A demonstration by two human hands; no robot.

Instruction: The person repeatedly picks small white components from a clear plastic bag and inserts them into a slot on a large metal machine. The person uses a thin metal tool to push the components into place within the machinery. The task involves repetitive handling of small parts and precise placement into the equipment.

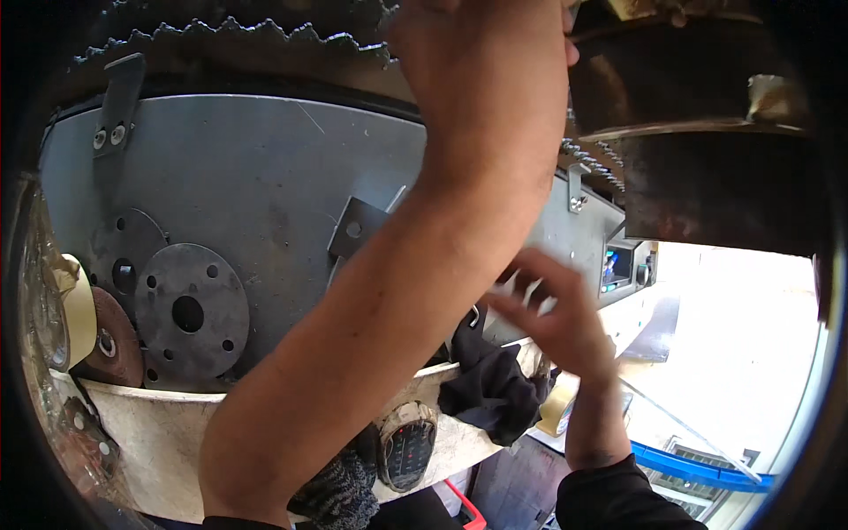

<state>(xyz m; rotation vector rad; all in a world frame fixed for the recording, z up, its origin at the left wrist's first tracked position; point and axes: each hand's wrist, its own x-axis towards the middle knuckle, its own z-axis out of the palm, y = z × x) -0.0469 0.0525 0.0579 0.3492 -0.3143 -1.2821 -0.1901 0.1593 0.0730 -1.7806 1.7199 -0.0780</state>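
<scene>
My left arm crosses the middle of the head view. My left hand (481, 16) is at the top edge beside dark metal parts, mostly cut off, and its grip cannot be made out. Lower right, my right hand (564, 320) is slightly blurred, with bent fingers apart and gaps showing between them. Its fingertips come up to my left forearm, which partly hides them, and I see nothing held. Below this hand a black cloth (495, 389) hangs over the rim of a whitish trough (168, 424). A square metal plate with a hole (358, 228) is partly behind my forearm.
Round steel flanges (208, 265), a reddish grinding disc (110, 340) and a tape roll (79, 314) lean against the grey panel (256, 150). A jagged metal edge (230, 26) runs above. A keypad device (408, 446) and dark knitted fabric (340, 486) are at the trough's front.
</scene>
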